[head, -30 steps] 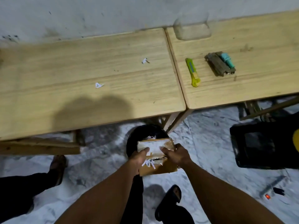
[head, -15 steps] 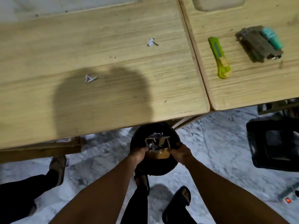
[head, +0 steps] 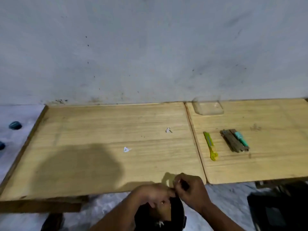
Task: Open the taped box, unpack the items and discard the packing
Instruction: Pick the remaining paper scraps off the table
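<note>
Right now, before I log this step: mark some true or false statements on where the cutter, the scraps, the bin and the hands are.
1. The yellow-green cutter lies on the right table. True.
2. Two white paper scraps lie on the left table. True.
3. The left hand is holding the cutter. False: the cutter lies untouched.
4. The black bin stands on the table. False: it sits on the floor below the hands.
5. The right hand rests beside the clear container. False: they are far apart.

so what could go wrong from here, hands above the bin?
1. Both hands, left and right, meet above the black bin; blur hides what they pinch, so a scrap could fall outside onto the floor.
2. Two paper scraps lie on the table and could be missed.
3. The yellow cutter lies beside the unpacked items; whether its blade is out cannot be told.
</note>
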A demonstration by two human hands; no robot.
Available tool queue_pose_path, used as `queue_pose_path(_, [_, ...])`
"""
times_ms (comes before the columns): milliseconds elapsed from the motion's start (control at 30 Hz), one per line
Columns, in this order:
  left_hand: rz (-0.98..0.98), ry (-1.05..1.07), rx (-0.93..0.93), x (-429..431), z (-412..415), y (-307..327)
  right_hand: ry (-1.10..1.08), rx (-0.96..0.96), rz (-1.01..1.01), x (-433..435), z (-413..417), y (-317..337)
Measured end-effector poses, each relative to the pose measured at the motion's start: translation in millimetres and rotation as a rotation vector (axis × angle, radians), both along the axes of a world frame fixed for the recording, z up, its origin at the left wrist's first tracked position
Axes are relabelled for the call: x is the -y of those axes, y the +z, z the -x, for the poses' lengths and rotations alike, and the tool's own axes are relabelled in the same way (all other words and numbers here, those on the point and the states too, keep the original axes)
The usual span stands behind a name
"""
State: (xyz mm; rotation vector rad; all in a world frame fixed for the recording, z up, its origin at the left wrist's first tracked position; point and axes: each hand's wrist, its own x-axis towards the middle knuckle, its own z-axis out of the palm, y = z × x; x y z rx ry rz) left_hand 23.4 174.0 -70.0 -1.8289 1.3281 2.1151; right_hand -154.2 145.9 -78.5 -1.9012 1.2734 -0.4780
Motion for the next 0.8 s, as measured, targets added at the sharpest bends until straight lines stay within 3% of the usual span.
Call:
queue_pose_path(67, [0.083, 0.166, -0.086, 38, -27, 25, -0.083, 0.013, 0.082, 41, -10, 16])
queue_pose_path(133, [0.294, 0.432, -0.110, 72, -55, 40, -0.145, 0.005, 0.085, 77, -21, 24])
queue_pose_path(233, [0.643, 0.585, 0.230, 113, -100, 36, -0.179, -0.056, 0.031, 117, -33, 18])
queue_pose_path(367, [0.868, 0.535, 0.650, 133, -159, -18, -0.087, -0.214, -0.042, 156, -47, -9])
queue_pose_path(433, [0.880, 0.464, 0.799, 131, -185, -49, -0.037, -0.264, -0.044, 170, -56, -19])
queue_pose_path(533, [0.719, 0.209, 1.015, 111, -219, -86, 0.012, -0.303, 0.018, 186, -71, -29])
queue_pose_path(700, [0.827, 0.235, 1.068, 96, -234, -101, 0.058, -0.378, 0.165, 209, -90, -49])
queue_pose_path(800, [0.802, 0.242, 1.063, 95, -235, -106, -0.065, -0.324, 0.159, 211, -103, -56])
